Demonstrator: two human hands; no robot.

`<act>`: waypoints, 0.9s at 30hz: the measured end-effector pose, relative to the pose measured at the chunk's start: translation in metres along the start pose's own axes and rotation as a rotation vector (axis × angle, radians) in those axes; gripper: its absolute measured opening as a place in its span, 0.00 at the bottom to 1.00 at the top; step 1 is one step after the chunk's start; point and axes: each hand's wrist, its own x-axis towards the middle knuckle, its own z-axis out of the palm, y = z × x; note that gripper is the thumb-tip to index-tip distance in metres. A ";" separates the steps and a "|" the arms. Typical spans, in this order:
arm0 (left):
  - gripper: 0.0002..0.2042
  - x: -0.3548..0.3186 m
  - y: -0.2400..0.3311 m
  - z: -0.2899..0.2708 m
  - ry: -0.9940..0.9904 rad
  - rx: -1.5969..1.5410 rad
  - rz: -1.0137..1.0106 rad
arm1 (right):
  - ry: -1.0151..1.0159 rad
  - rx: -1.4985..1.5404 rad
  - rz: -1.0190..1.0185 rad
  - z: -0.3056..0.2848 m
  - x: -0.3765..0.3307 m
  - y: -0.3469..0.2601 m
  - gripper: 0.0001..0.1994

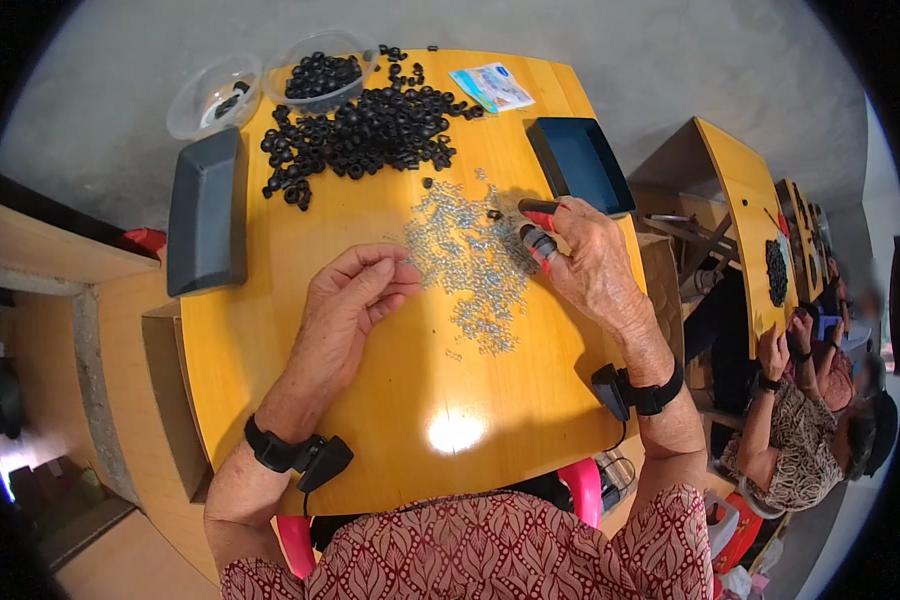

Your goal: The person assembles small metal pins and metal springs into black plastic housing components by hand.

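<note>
Sorting tiny screws on a yellow counter (390, 400)

Left hand (355, 295) sits loosely curled at the edge of the screw pile (470, 262), fingertips pinched together, can't tell on what. Right hand (582, 255) is on the pile's other side, pinching a red-handled tool (538, 225). Heap of black rings (370, 130) further back, more in a clear bowl (322, 72), a dark tray (207, 210) off to each side.
</note>
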 end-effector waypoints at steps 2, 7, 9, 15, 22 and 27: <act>0.09 0.000 -0.002 0.000 0.021 -0.005 0.033 | 0.007 0.023 -0.059 0.006 0.009 -0.009 0.10; 0.09 -0.002 0.000 -0.006 0.095 0.064 0.180 | -0.015 0.072 -0.326 0.027 0.021 -0.037 0.08; 0.09 -0.002 0.004 -0.009 0.151 0.145 0.232 | -0.015 0.083 -0.346 0.035 0.022 -0.048 0.09; 0.09 0.001 0.003 -0.013 0.160 0.106 0.229 | -0.060 -0.023 -0.365 0.054 0.015 -0.047 0.10; 0.09 0.000 0.004 -0.012 0.189 0.151 0.262 | -0.040 0.033 -0.343 0.044 0.017 -0.043 0.10; 0.10 0.004 0.006 -0.017 0.268 0.146 0.338 | 0.060 0.022 -0.304 0.039 0.038 -0.050 0.06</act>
